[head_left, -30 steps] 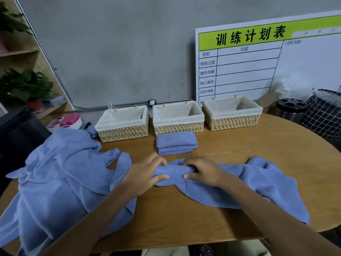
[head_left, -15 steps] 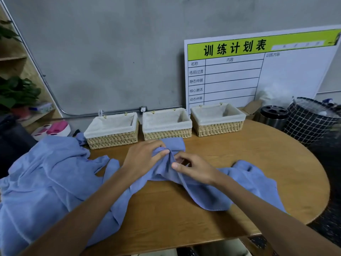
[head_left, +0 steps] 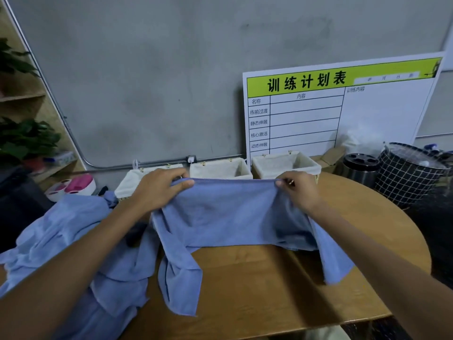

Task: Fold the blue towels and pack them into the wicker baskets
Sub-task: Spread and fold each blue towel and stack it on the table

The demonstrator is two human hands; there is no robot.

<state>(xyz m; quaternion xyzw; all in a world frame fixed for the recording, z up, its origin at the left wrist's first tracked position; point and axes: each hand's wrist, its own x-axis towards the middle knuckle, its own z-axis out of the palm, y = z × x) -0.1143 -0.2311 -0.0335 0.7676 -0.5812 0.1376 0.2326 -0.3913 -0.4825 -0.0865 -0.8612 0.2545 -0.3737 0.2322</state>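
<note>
A blue towel [head_left: 228, 217] hangs stretched above the round wooden table [head_left: 269, 290]. My left hand [head_left: 159, 190] pinches its top left corner and my right hand [head_left: 297, 190] pinches its top right corner. The towel's lower ends droop onto the table. Three wicker baskets with white liners stand in a row at the back: the left basket [head_left: 127, 182], the middle basket [head_left: 220, 168] and the right basket [head_left: 284, 163]. The raised towel hides their fronts and the folded towels behind it. A pile of loose blue towels [head_left: 73, 241] lies at the left.
A white and green planning board [head_left: 343, 109] leans on the grey wall. At the back right stand a metal canister [head_left: 360, 168] and a black grid bin [head_left: 411, 173]. A pink and white item [head_left: 73, 186] and a shelf with plants [head_left: 24, 136] are at the left.
Both hands lifted the towel off the table and moved apart, stretching its top edge out between them. The view tilted upward and shifted.
</note>
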